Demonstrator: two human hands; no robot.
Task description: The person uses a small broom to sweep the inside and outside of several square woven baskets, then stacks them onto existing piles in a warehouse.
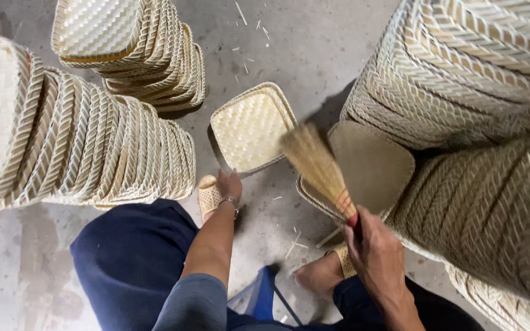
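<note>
Right hand [375, 239] clenched round the red-bound handle of a straw hand broom [317, 165], bristles blurred above a woven tray [381, 165] leaning on the right-hand stack; left hand [228, 184] grips the near edge of another square woven tray [251, 127] on the concrete floor [314, 55]
</note>
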